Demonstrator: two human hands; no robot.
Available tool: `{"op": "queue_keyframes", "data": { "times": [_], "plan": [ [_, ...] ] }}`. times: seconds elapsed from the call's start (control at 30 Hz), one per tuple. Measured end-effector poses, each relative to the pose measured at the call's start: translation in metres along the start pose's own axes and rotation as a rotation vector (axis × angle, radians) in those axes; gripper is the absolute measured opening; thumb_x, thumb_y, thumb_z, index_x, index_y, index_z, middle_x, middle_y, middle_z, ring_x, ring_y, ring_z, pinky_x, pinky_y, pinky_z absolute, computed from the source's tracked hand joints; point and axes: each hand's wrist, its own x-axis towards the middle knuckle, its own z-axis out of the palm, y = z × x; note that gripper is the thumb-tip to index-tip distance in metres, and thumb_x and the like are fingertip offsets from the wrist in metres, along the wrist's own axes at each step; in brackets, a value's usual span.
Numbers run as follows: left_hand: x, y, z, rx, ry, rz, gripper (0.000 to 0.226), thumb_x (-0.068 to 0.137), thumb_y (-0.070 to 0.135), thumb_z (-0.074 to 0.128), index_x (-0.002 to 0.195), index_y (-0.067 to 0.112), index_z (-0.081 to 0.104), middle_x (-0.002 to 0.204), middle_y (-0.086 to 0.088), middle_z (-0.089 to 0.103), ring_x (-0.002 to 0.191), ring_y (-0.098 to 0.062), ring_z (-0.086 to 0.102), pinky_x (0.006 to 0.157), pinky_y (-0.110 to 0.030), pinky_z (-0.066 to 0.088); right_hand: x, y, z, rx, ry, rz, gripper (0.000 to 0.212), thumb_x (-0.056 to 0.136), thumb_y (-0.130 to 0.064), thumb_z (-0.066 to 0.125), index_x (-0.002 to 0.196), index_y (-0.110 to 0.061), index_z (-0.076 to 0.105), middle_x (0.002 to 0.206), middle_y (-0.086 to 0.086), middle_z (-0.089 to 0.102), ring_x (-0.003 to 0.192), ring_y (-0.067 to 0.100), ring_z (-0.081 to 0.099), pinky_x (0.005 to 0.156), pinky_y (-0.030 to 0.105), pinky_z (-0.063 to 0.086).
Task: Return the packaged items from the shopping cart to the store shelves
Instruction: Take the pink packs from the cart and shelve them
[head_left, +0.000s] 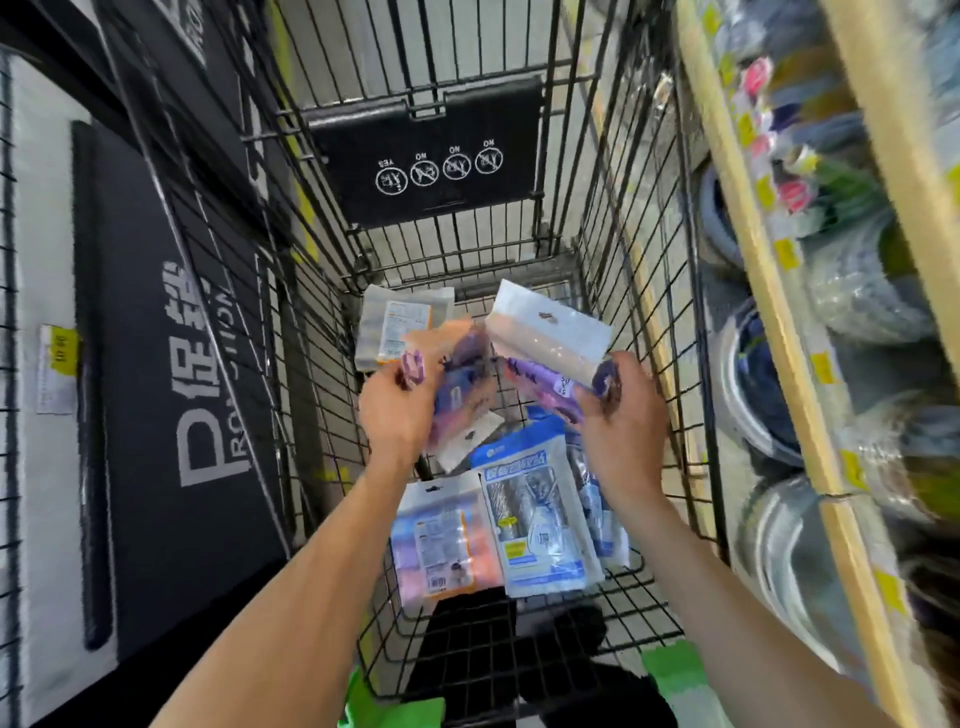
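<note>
Both my hands are inside the black wire shopping cart (618, 291). My left hand (397, 410) grips an orange and purple packet (460, 364), blurred by motion. My right hand (623, 415) holds a purple packet with a white header card (545, 332), tilted up to the left. On the cart floor lie a blue and white packet (535, 519), a pink and orange packet (441, 540) beside it, and a white packet with an orange label (400, 317) at the far end.
Wooden-edged store shelves (779, 312) run along the right, with stacked bowls and wrapped goods and yellow price tags. A dark promotion board (171, 374) stands to the left of the cart. The cart's black child-seat flap (431, 156) is up at the far end.
</note>
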Motion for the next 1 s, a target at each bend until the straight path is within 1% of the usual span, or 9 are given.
{"op": "queue_keyframes", "data": {
  "times": [0.1, 0.17, 0.23, 0.33, 0.4, 0.57, 0.7, 0.87, 1.0],
  "plan": [
    [-0.022, 0.03, -0.006, -0.391, -0.114, -0.043, 0.02, 0.086, 0.03, 0.074, 0.071, 0.018, 0.067, 0.063, 0.007, 0.067, 0.059, -0.008, 0.06, 0.059, -0.033, 0.05, -0.022, -0.023, -0.029, 0.14, 0.022, -0.023, 0.023, 0.085, -0.004, 0.069, 0.089, -0.021, 0.054, 0.078, -0.011, 0.058, 0.069, -0.003, 0.055, 0.062, 0.015, 0.041],
    [-0.042, 0.058, -0.014, -0.556, -0.217, -0.025, 0.025, 0.082, 0.037, 0.078, 0.085, 0.012, 0.072, 0.084, -0.013, 0.074, 0.079, -0.03, 0.072, 0.075, -0.048, 0.058, -0.038, -0.039, -0.06, 0.324, 0.032, -0.015, 0.02, 0.085, -0.008, 0.069, 0.097, -0.021, 0.059, 0.085, -0.006, 0.067, 0.077, 0.01, 0.065, 0.068, 0.03, 0.051],
    [-0.065, 0.09, -0.025, -0.686, -0.282, 0.033, 0.035, 0.081, 0.041, 0.079, 0.099, 0.012, 0.073, 0.1, -0.024, 0.072, 0.091, -0.044, 0.071, 0.079, -0.063, 0.056, -0.052, -0.047, -0.094, 0.466, 0.075, 0.005, 0.018, 0.086, -0.01, 0.07, 0.102, -0.017, 0.063, 0.09, -0.001, 0.072, 0.083, 0.014, 0.069, 0.07, 0.031, 0.055],
    [-0.104, 0.137, -0.043, -0.799, -0.289, 0.159, 0.014, 0.091, 0.015, 0.066, 0.097, 0.002, 0.067, 0.072, -0.001, 0.073, 0.059, -0.014, 0.069, 0.052, -0.029, 0.058, -0.075, -0.052, -0.15, 0.651, 0.103, 0.018, 0.027, 0.089, 0.002, 0.065, 0.109, -0.016, 0.068, 0.087, -0.005, 0.075, 0.07, 0.004, 0.067, 0.062, 0.02, 0.056],
    [-0.13, 0.167, -0.053, -0.82, -0.389, 0.237, 0.007, 0.095, 0.005, 0.057, 0.099, 0.003, 0.062, 0.067, 0.004, 0.073, 0.048, -0.006, 0.064, 0.041, -0.019, 0.05, -0.091, -0.047, -0.186, 0.741, 0.104, 0.03, 0.033, 0.09, 0.006, 0.063, 0.113, -0.017, 0.069, 0.09, -0.005, 0.077, 0.074, 0.008, 0.068, 0.067, 0.025, 0.057],
    [-0.183, 0.24, -0.037, -0.651, -0.579, 0.467, 0.014, 0.089, 0.015, 0.067, 0.1, 0.023, 0.07, 0.083, -0.004, 0.073, 0.06, -0.019, 0.061, 0.052, -0.027, 0.048, -0.131, -0.03, -0.262, 0.8, 0.247, 0.019, 0.033, 0.086, 0.009, 0.064, 0.11, -0.013, 0.071, 0.105, 0.001, 0.077, 0.095, 0.015, 0.072, 0.089, 0.033, 0.054],
    [-0.241, 0.307, -0.003, -0.549, -0.731, 0.576, 0.025, 0.09, 0.008, 0.064, 0.101, 0.029, 0.065, 0.076, -0.004, 0.072, 0.049, -0.013, 0.057, 0.048, -0.023, 0.042, -0.155, -0.017, -0.308, 0.815, 0.432, 0.043, 0.034, 0.085, 0.011, 0.065, 0.108, -0.014, 0.07, 0.101, -0.003, 0.078, 0.092, 0.01, 0.072, 0.087, 0.027, 0.057],
    [-0.285, 0.364, 0.037, -0.532, -0.846, 0.674, 0.022, 0.083, 0.018, 0.069, 0.09, 0.038, 0.065, 0.085, -0.004, 0.059, 0.057, -0.012, 0.05, 0.048, -0.025, 0.037, -0.163, -0.009, -0.347, 0.883, 0.615, 0.077, 0.031, 0.087, 0.005, 0.066, 0.111, -0.014, 0.069, 0.1, -0.001, 0.078, 0.093, 0.014, 0.072, 0.081, 0.027, 0.057],
    [-0.296, 0.407, 0.065, -0.51, -0.991, 0.657, 0.018, 0.091, 0.015, 0.066, 0.089, 0.032, 0.06, 0.074, 0.0, 0.057, 0.05, -0.009, 0.049, 0.041, -0.018, 0.036, -0.146, -0.014, -0.372, 0.843, 0.715, 0.068, 0.029, 0.089, 0.003, 0.064, 0.111, -0.016, 0.07, 0.102, -0.001, 0.077, 0.094, 0.012, 0.071, 0.082, 0.027, 0.056]
  ]
}}
